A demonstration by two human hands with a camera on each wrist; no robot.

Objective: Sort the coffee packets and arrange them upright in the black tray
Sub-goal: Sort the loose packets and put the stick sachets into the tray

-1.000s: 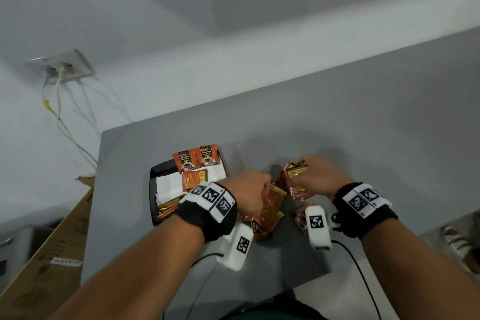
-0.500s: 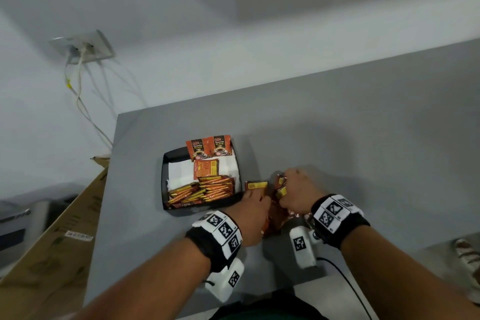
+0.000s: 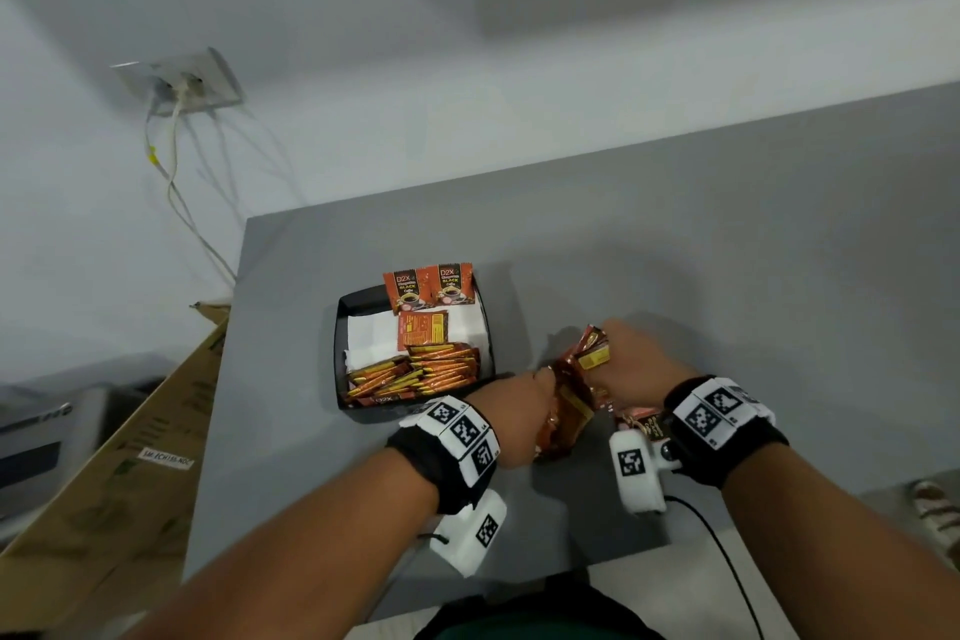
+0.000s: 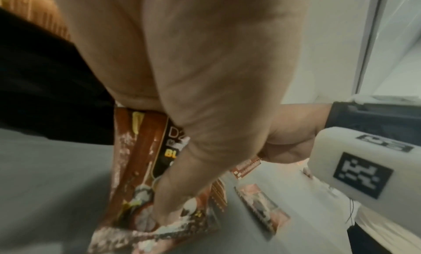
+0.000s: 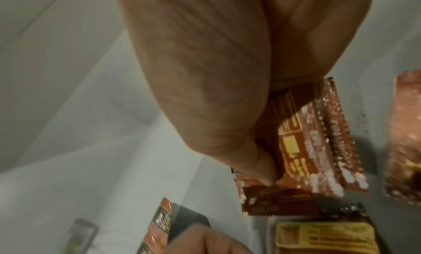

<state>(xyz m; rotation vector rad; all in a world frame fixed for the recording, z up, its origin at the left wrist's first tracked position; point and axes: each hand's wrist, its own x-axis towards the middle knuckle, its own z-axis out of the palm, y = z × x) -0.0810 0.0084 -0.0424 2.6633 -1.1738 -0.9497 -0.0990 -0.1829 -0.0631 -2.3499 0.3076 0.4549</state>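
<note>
I see the black tray (image 3: pixel 340 353) on the counter (image 3: pixel 675 250) partly filled, 2 packets (image 3: pixel 428 287) standing at its back, while my left hand (image 3: pixel 519 418) and right hand (image 3: pixel 634 361) each grip loose coffee packets (image 3: pixel 569 398) beside it, not sorted yet.

Tray (image 3: pixel 340 353) on table (image 3: pixel 727 250), loose packets (image 3: pixel 569 411) just right of it

Likely an office: grey desk (image 3: pixel 675 234), printer (image 3: pixel 36 437), cardboard box (image 3: pixel 119 473).
</note>
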